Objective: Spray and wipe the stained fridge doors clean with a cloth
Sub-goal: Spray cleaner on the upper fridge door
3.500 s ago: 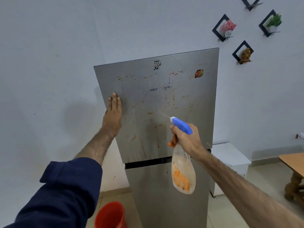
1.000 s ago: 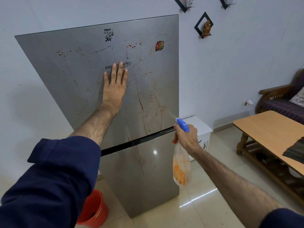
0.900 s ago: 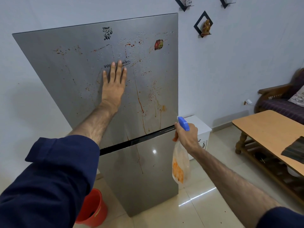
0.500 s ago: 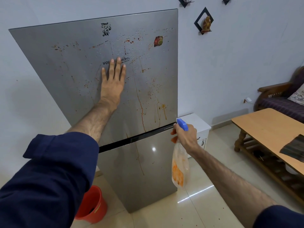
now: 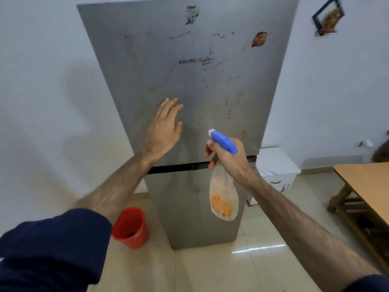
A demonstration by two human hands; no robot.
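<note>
Fridge doors (image 5: 189, 85): 2 | spray bottle (image 5: 223, 197): 1 | bucket (image 5: 131, 227): 1

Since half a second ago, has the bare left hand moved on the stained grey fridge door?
Yes. The left hand slid down from the brand lettering toward the door gap.

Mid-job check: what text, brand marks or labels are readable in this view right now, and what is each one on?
"VOLTAS" is only partly legible; the rest of the brand line on the upper fridge door is blurred.
Black printed mark near the door's top: blurred, unreadable.
Red-and-yellow sticker at the door's upper right: no words can be made out.
Spray bottle in the right hand: orange label patch, no text readable.
</note>
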